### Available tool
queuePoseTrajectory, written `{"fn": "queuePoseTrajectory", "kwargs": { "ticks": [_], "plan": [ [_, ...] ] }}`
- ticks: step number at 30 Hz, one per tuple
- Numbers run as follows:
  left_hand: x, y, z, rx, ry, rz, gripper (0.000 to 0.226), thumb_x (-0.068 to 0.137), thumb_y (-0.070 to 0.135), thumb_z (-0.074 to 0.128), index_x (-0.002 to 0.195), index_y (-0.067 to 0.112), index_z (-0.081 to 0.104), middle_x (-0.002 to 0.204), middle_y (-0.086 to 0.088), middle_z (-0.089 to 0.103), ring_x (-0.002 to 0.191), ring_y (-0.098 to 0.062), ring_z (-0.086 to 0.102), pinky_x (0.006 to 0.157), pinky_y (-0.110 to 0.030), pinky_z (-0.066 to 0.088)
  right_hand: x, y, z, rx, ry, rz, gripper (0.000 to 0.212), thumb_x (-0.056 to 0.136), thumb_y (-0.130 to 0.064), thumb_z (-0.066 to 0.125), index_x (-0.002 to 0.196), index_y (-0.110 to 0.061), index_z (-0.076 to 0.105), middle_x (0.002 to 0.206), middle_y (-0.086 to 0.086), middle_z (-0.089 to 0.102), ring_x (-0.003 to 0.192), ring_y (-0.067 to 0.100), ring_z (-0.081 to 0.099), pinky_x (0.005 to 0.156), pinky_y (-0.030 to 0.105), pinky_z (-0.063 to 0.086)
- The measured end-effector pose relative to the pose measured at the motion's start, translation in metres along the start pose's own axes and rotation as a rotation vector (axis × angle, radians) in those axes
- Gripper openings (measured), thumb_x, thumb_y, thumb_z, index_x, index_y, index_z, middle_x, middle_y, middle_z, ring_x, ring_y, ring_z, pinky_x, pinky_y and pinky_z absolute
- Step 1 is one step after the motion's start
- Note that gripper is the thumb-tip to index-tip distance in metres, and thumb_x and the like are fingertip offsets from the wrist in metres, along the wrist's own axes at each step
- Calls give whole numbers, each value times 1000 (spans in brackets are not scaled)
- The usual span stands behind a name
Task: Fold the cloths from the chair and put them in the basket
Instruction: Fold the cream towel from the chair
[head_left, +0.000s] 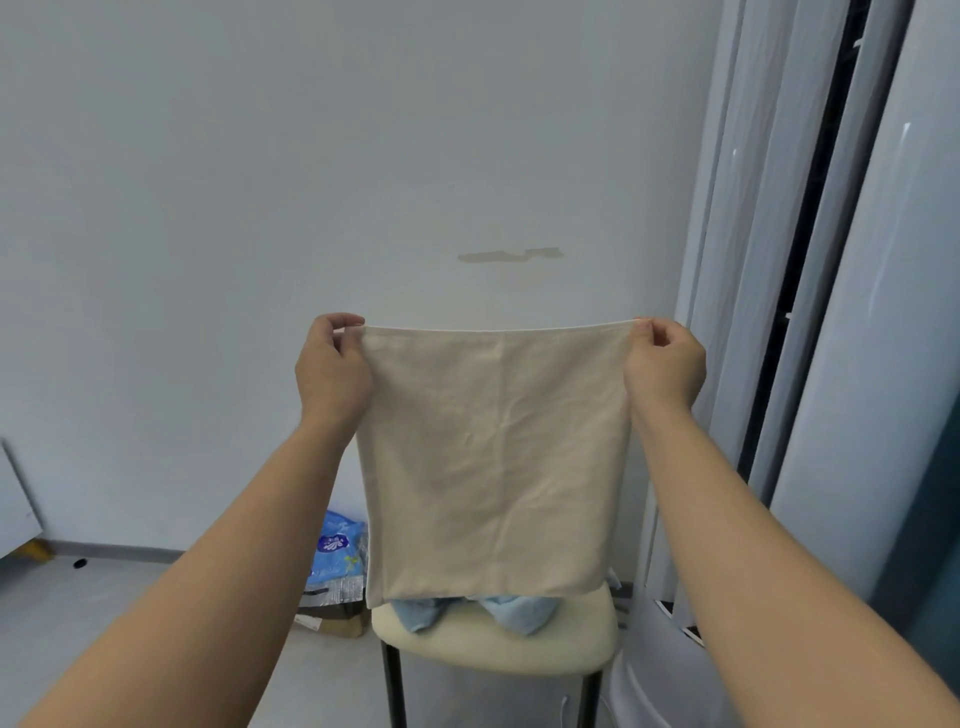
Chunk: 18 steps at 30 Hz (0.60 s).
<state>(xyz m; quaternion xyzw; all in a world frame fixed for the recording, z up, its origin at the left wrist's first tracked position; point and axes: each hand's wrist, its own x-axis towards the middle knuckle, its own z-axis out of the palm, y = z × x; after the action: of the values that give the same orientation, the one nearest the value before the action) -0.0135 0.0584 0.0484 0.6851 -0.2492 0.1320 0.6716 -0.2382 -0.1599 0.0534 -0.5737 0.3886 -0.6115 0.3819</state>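
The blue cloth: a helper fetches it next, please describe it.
Find the cream-seated chair by the wall. On its seat, below the held-up beige cloth, lies a crumpled light blue cloth. The blue packet nearby sits on the floor.

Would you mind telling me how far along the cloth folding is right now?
Done: nothing I can confirm; the basket is out of view. In hand: the left hand and right hand pinch the top corners of the beige cloth, held up and hanging flat. Left: fold it and put it away, then the blue cloth lying on the chair.
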Motion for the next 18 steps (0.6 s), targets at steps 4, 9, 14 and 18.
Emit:
{"fn": "queuePoseTrajectory", "kwargs": {
  "ticks": [4,9,14,18],
  "plan": [
    [-16,14,-14,-31,3,5,17,104,22,46,110,28,61,99,10,64,82,-3,59,72,-22,45,-12,-8,-17,75,-14,-37,20,103,-26,56,111,-16,71,90,-14,64,87,7,62,74,16,44],
    [-46,49,-23,-130,136,94,20,105,22,41,114,30,57,96,17,60,80,9,56,76,-11,45,-30,-27,-29,207,111,-130,18,106,-26,48,109,-17,63,95,-17,60,85,-4,57,74,3,40],
    [-71,62,-11,-277,262,116,21,104,19,39,113,27,56,84,14,50,69,4,48,73,-15,42,-40,-31,-30,263,97,-178,21,108,-23,41,114,-13,59,97,-17,56,86,-9,54,76,2,38],
    [-82,51,7,-353,167,70,22,103,19,41,112,28,59,88,6,55,74,-5,52,76,-24,46,-45,-18,-23,301,-102,-100,20,105,-26,43,104,-22,63,96,-7,64,90,11,60,85,30,50]
  ]
}}
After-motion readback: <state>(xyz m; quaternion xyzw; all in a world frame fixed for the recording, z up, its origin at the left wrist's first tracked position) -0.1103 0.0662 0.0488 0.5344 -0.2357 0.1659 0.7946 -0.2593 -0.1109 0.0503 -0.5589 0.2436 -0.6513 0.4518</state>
